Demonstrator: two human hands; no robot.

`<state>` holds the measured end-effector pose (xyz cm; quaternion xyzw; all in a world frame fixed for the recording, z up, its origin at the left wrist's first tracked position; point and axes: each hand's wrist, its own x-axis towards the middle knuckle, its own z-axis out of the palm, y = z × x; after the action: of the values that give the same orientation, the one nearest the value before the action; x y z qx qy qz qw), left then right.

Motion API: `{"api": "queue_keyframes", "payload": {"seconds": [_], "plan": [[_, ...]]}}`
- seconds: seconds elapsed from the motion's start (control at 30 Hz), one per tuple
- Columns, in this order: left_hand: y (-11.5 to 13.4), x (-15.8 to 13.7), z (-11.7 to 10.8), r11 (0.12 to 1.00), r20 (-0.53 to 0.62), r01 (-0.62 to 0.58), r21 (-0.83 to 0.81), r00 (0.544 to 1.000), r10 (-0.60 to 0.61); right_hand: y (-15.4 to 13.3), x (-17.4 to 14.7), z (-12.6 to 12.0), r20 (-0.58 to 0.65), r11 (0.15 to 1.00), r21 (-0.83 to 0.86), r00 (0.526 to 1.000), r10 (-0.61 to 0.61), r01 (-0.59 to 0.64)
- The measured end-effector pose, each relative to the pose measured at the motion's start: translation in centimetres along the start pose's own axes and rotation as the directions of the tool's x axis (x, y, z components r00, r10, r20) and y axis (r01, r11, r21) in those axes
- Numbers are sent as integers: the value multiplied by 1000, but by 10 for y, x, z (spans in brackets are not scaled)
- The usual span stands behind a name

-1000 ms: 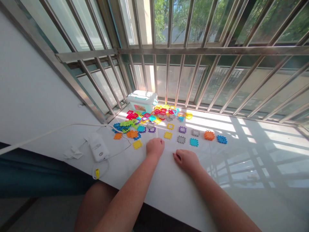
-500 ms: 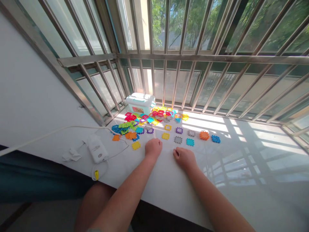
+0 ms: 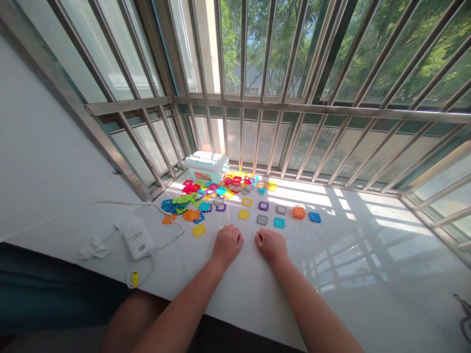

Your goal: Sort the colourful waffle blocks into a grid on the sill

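My left hand (image 3: pixel 228 242) is curled into a fist on the white ledge, a little nearer to me than a yellow square tile (image 3: pixel 243 214). My right hand (image 3: pixel 271 243), also in a fist, rests beside it with a gap between the two. Nothing shows in either hand. Just beyond the right hand lie a grey tile (image 3: pixel 262 219) and a turquoise tile (image 3: pixel 279 222), both with notched edges. Behind them, a yellow frame tile (image 3: pixel 247 202), a purple tile (image 3: pixel 263 206), another grey tile (image 3: pixel 281 209), an orange tile (image 3: pixel 299 212) and a blue tile (image 3: pixel 315 216) form a row.
A heap of mixed notched tiles (image 3: pixel 191 200) spreads at the left, before a white lidded box (image 3: pixel 206 165). A single yellow tile (image 3: pixel 199 230) lies nearer. A white device (image 3: pixel 138 238) with a cable and crumpled tissue (image 3: pixel 94 248) sit far left. Metal bars (image 3: pixel 257 104) line the window.
The camera view has tilted up and shifted slightly to the right. My left hand has drawn back a little from the tiles. My right hand and the tiles stay about where they were.
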<state>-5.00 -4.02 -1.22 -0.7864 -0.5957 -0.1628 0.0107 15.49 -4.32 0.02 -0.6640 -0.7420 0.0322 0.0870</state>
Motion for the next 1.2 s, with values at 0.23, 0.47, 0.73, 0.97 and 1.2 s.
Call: {"api": "queue_keyframes", "payload": {"seconds": [0.23,0.47,0.73,0.97,1.2], "plan": [[-4,-37,-9,994,-174,34,-99,983,-51,1,1,-1,21,1000,3,1000,17,-17],[-68,-39,-6,980,-388,156,-120,902,-191,3,1,3,20,999,26,1000,24,-24],[-143,-9,2,922,-445,369,-117,811,-381,4,1,5,-4,999,23,1000,25,-25],[-177,18,4,865,-457,455,-209,737,-498,5,1,6,-20,1000,12,1000,15,-15],[-191,30,10,828,-357,545,-133,753,-553,6,2,8,-27,1000,21,1000,11,-11]]}}
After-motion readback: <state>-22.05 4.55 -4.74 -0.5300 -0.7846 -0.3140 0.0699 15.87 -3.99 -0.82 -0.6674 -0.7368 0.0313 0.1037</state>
